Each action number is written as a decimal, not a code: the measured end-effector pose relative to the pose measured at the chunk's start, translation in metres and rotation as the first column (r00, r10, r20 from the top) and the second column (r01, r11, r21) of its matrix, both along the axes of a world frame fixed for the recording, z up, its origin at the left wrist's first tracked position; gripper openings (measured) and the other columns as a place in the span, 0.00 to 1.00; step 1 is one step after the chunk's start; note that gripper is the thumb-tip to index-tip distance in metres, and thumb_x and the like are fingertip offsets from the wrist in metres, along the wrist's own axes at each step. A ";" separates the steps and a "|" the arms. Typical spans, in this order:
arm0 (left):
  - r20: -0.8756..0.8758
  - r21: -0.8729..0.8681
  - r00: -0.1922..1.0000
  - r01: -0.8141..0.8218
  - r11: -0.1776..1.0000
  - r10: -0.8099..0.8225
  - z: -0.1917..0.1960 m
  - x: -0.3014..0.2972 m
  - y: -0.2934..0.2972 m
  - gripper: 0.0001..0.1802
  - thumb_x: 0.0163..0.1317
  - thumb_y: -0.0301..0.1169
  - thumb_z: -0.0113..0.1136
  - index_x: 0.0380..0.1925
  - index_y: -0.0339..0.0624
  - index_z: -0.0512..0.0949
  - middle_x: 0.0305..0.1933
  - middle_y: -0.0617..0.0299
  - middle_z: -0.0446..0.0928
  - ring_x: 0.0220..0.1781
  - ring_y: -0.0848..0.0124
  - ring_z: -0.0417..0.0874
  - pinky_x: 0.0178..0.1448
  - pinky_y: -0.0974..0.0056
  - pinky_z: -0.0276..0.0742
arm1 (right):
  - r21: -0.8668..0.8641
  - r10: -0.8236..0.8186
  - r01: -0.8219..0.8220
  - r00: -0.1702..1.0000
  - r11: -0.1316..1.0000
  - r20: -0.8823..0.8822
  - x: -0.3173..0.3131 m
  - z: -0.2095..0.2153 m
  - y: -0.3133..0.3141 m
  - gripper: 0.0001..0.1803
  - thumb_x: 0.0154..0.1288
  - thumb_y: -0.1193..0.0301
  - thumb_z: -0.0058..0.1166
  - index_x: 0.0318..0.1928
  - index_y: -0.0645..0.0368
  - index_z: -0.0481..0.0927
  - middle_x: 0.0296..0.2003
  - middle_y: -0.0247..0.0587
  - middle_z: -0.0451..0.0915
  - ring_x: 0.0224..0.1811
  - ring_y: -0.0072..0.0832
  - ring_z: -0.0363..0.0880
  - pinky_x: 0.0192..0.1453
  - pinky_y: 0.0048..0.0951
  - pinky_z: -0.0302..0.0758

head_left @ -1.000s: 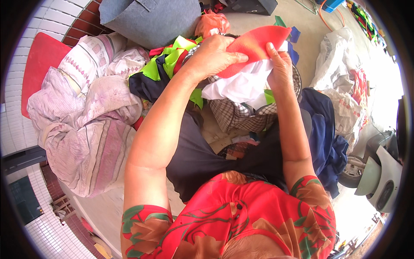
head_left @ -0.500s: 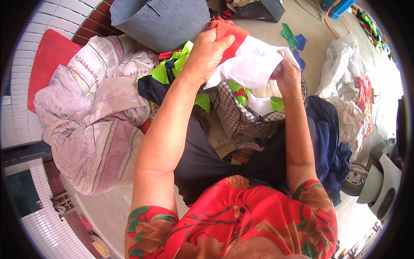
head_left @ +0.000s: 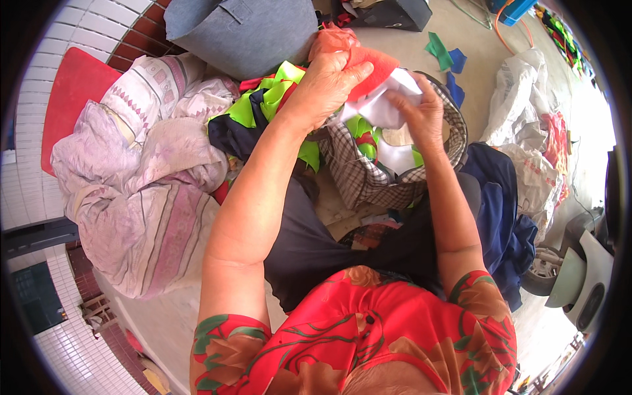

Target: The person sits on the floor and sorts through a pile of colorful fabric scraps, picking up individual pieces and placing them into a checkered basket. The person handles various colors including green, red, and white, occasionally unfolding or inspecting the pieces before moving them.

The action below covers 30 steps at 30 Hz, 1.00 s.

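Observation:
My left hand (head_left: pixel 326 85) grips a red and white piece of cloth (head_left: pixel 378 89) at its upper edge, bunching the red part. My right hand (head_left: pixel 421 118) pinches the white part of the same cloth from the right. Both hands hover over a checked fabric basket (head_left: pixel 368 181) that holds green, white and red scraps. A bright green and navy garment (head_left: pixel 263 108) lies just left of my left hand.
A big bundle of pale pink and striped bedding (head_left: pixel 141 191) lies at left beside a red board (head_left: pixel 69 92). A grey fabric bin (head_left: pixel 243 29) stands at top. Navy cloth (head_left: pixel 503 224), white plastic bags (head_left: pixel 526 131) and a scooter (head_left: pixel 579 270) are at right.
The red and white cloth, spread wide a second ago, is now gathered into a smaller bunch. Both hands have drawn closer together over the checked basket.

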<state>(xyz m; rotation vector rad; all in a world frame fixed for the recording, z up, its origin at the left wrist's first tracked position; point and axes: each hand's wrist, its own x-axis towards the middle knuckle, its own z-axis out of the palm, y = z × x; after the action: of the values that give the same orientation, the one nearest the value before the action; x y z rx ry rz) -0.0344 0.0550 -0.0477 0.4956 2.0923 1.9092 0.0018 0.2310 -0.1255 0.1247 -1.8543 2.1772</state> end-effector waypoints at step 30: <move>-0.167 -0.373 0.931 0.245 0.895 -0.325 0.001 0.017 0.021 0.21 0.52 0.33 0.62 0.45 0.33 0.75 0.38 0.56 0.79 0.42 0.74 0.78 0.48 0.68 0.72 | -0.590 0.192 -0.155 0.981 0.793 0.000 -0.009 -0.007 0.024 0.24 0.53 0.78 0.60 0.52 0.61 0.69 0.42 0.37 0.78 0.41 0.27 0.79 0.48 0.29 0.77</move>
<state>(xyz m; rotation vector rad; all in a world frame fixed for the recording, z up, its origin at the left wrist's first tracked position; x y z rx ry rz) -0.0175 0.0763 -0.0465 0.9150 2.2758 1.3350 -0.0074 0.2549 -0.1327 0.1027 -1.1363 2.8050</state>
